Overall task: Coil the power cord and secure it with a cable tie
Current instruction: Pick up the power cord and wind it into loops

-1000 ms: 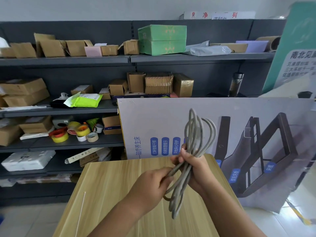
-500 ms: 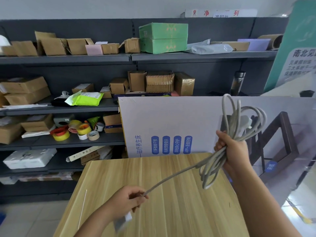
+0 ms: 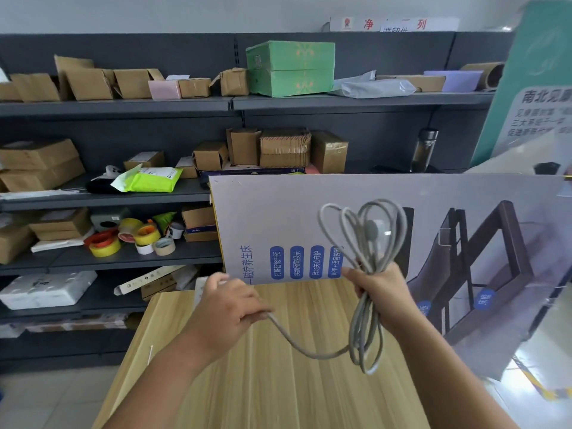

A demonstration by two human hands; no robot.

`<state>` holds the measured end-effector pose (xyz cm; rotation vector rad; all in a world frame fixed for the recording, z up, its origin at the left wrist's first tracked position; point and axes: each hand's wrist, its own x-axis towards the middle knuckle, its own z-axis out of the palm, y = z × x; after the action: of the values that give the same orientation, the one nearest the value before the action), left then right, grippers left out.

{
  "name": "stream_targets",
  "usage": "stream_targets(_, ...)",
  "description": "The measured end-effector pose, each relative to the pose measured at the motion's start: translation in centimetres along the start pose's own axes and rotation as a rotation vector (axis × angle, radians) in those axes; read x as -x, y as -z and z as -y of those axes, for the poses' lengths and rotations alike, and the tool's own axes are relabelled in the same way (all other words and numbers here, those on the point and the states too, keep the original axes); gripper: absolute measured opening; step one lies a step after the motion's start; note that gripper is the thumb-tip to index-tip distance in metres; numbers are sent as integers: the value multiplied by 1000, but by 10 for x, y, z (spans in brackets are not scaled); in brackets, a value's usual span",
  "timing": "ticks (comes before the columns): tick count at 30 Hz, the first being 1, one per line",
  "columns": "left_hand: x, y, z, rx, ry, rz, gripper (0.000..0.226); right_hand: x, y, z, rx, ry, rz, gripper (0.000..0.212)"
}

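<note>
Two hands are up above the wooden counter [image 3: 278, 391], and both are holding the same gray power cord [image 3: 365, 308]. The right hand [image 3: 379, 292] is closed tight around the middle of the bundle of loops. Some loops stick up above this hand like big ears, and a white plug [image 3: 376, 232] sits up among them. More loops hang down below the hand, and they look like they stay off the counter. One single piece of cord runs out from the bottom of the hanging loops, dips low, and goes up to the left hand [image 3: 230, 308]. The left hand is closed around that end of the cord, with its fingers curled over it. A bit of something white pokes out past the far side of this hand, but it is too hidden to tell what it is. To the left of the left hand and nearer to the person, a thin white cable tie [image 3: 150, 354] lies flat near the counter's left edge, well apart from both hands. Just behind the hands, a big printed board [image 3: 278, 218] stands on its edge at the back of the counter. Far behind it are gray shelves [image 3: 123, 105] full of brown boxes, with rolls of tape [image 3: 105, 244] off to the left.
</note>
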<state>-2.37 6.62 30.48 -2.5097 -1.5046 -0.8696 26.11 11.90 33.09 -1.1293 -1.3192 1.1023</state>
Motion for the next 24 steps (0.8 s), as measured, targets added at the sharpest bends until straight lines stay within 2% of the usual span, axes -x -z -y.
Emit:
stream_targets(3,-22,5,-15,-3,-73,-101,29,13,-25,-3,-20,-60,155,25)
stream_targets(5,-35,7,-25,-21,-110,-73,36,21,-44,-6,-107,-93,245,23)
stream_targets(8,-48,8,-35,-47,-50,-20,48,29,-60,-6,-276,-150,307,14)
stream_targets(10,-52,9,-37,-102,-13,-43,47,32,-62,-6,-373,-179,330,15)
stream_targets(12,-55,12,-39,-171,-18,-87,40,33,-64,-5,-372,-144,369,8)
stream_targets(15,-60,12,-40,-248,-105,-180,38,34,-63,-3,-258,-108,457,23)
stream_targets(17,-58,7,-37,-247,-190,-294,43,33,-59,-2,-257,-134,499,24)
stream_targets(18,-56,5,-36,-239,-173,-349,44,32,-57,-2,-288,-153,507,23)
stream_targets(19,-53,1,-36,-234,-105,-409,46,32,-55,-2,-318,-175,494,20)
stream_targets(21,-41,-9,-37,-151,144,-500,48,31,-55,-4,-354,-195,430,18)
stream_targets(22,-35,-12,-42,-21,272,-493,49,30,-55,-6,-359,-192,388,18)
stream_targets(24,-26,-17,-52,485,547,-279,59,29,-58,-9,-361,-171,301,16)
